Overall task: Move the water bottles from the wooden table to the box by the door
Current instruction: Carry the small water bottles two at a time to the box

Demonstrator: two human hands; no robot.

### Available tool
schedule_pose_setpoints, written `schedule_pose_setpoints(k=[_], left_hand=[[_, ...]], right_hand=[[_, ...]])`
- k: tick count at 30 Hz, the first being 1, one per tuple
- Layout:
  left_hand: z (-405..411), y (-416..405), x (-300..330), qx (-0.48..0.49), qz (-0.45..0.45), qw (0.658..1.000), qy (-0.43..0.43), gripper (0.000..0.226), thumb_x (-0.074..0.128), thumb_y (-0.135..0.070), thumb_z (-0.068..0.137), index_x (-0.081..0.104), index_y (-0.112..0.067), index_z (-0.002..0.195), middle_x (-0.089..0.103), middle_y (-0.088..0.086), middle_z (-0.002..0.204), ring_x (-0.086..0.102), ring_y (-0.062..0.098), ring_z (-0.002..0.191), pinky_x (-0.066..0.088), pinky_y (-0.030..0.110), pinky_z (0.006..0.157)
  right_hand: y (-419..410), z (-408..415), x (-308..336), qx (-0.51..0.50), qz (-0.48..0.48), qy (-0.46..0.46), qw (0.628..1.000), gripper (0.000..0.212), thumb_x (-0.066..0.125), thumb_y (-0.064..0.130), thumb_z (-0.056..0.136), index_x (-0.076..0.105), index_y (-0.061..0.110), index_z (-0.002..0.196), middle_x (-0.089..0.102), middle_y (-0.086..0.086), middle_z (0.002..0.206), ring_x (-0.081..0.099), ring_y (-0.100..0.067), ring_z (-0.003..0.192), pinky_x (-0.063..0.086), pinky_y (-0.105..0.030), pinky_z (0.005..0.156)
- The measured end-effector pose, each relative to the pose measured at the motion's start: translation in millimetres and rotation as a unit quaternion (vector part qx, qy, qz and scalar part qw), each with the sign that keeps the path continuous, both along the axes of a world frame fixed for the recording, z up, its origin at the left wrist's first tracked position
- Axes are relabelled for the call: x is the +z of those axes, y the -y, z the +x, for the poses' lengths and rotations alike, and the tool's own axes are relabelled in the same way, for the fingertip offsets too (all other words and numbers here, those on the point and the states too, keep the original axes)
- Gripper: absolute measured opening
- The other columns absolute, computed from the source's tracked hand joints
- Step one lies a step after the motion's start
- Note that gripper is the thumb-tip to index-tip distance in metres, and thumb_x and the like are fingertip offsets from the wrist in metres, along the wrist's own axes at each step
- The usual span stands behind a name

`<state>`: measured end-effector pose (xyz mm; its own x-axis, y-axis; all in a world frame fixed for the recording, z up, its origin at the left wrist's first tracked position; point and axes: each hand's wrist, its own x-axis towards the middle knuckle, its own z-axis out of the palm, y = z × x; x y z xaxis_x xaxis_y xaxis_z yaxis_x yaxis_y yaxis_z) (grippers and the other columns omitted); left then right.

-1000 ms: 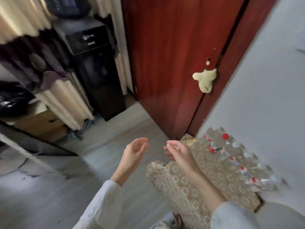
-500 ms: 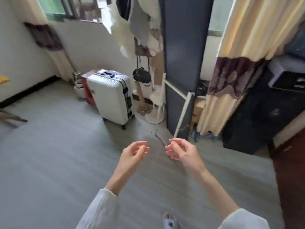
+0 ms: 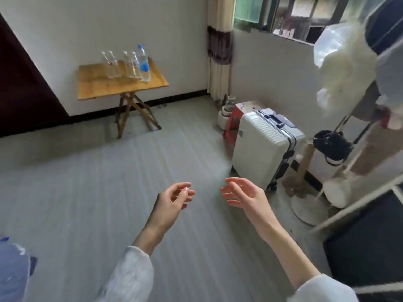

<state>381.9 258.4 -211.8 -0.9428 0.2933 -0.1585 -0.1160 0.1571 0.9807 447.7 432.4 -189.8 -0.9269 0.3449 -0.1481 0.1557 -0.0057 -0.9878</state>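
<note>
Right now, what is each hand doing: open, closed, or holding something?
Left hand: open, fingers loosely curled, holding nothing.
Right hand: open, fingers relaxed, holding nothing.

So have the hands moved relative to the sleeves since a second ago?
No. The left hand and right hand hang empty, loosely curled, ahead of the white sleeves as before; only the head turned.

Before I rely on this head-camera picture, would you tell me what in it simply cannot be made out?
- Box by the door: not in the head view at all.
- Water bottles on the wooden table: far off and small; the clear ones overlap, so their exact count and labels are unclear.
- Blue thing at lower left: blurred and cut by the frame edge.
- Clothes rack: cut off by the right edge.
- Left hand and right hand: both empty.
</note>
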Motion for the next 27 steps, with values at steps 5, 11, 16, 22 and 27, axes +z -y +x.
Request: schedule_pose_setpoints(k=[5,11,16,22,27], left_hand=[[-90,15,14,0.074,0.006,0.997,-0.01,0.018,0.046,-0.015,0.093,0.062,-0.022,0.098,0.069,-0.002,0.091,0.064,0.01,0.083,0.051,0.026,0.08],[-199,45,3,0.142,0.018,0.99,0.003,0.019,0.046,-0.013,0.093,0.061,-0.013,0.105,0.068,0.003,0.093,0.063,0.017,0.088,0.051,0.032,0.083],[-322,79,-8,0.151,0.023,0.988,-0.003,0.018,0.046,-0.013,0.093,0.062,-0.015,0.102,0.068,0.003,0.093,0.063,0.017,0.089,0.051,0.032,0.084],[-484,126,8,0.147,0.021,0.989,-0.028,0.018,0.046,-0.015,0.093,0.062,-0.024,0.095,0.068,0.0,0.092,0.064,0.014,0.088,0.05,0.029,0.082],[-594,136,12,0.133,0.022,0.991,-0.021,0.018,0.047,-0.015,0.093,0.062,-0.017,0.101,0.068,-0.001,0.09,0.064,0.012,0.086,0.05,0.026,0.079]], right_hand=[[-2,-121,11,0.067,0.006,-0.002,0.998,0.016,0.051,0.021,0.091,0.063,0.013,0.099,0.07,-0.002,0.084,0.067,-0.012,0.075,0.053,-0.024,0.07],[19,-259,7,0.12,0.009,-0.002,0.993,0.012,0.052,0.021,0.09,0.063,0.017,0.094,0.07,-0.001,0.083,0.067,-0.008,0.073,0.054,-0.022,0.07],[50,-386,0,0.128,0.015,-0.011,0.992,0.011,0.052,0.021,0.09,0.063,0.021,0.091,0.07,0.0,0.083,0.067,-0.008,0.072,0.054,-0.022,0.07],[100,-539,13,0.13,0.01,-0.026,0.991,0.014,0.052,0.021,0.09,0.063,0.016,0.097,0.07,-0.002,0.085,0.068,-0.005,0.073,0.055,-0.024,0.073],[111,-641,19,0.119,0.01,-0.025,0.992,0.014,0.052,0.02,0.09,0.063,0.016,0.098,0.07,-0.003,0.087,0.068,-0.009,0.077,0.055,-0.027,0.076]])
